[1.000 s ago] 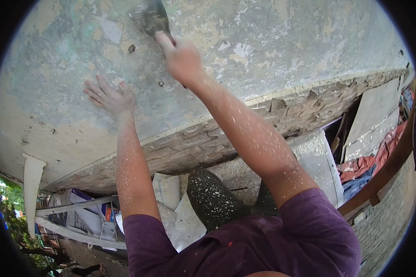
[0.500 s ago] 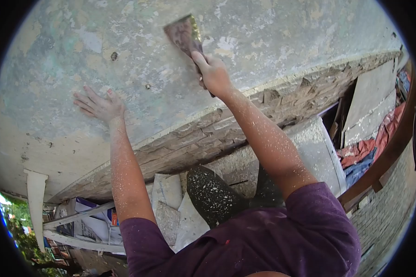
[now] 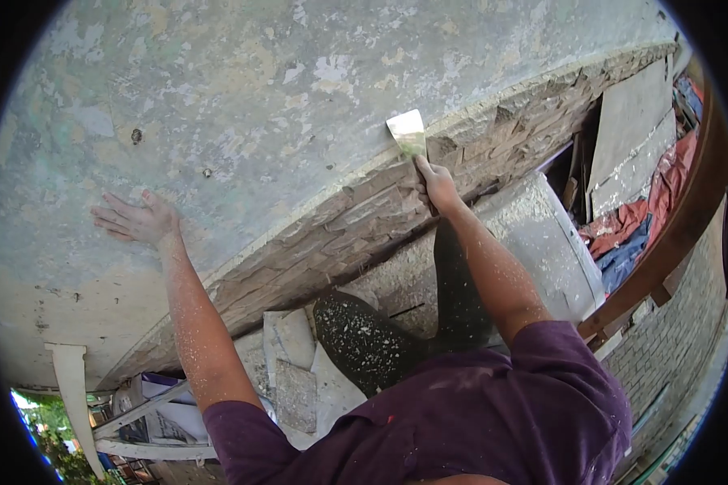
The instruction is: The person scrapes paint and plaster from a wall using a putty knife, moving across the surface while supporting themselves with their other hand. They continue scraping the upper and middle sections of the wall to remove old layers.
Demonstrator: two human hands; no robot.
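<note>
My right hand [image 3: 438,187] is wrapped round the handle of a putty knife [image 3: 408,133]. Its wide metal blade sits at the lower edge of the painted wall [image 3: 259,97], just above the stone ledge; whether it touches cannot be made out. Patchy grey, green and cream paint covers that wall. My left hand [image 3: 140,218], dusty and with fingers spread, lies flat against it further left. Pale flakes speckle both forearms and my dark trousers [image 3: 360,335].
A rough stone band [image 3: 364,214] runs along the wall's foot. Flake-strewn pale sheets [image 3: 534,242] lie below it. To the right are leaning boards [image 3: 627,145], red cloth [image 3: 667,186] and a curved brown beam [image 3: 663,283]. A white post [image 3: 73,396] stands at lower left.
My right hand has brought the putty knife down and to the right, from the open wall to its lower edge. My left hand appears lower and further left as the view shifted.
</note>
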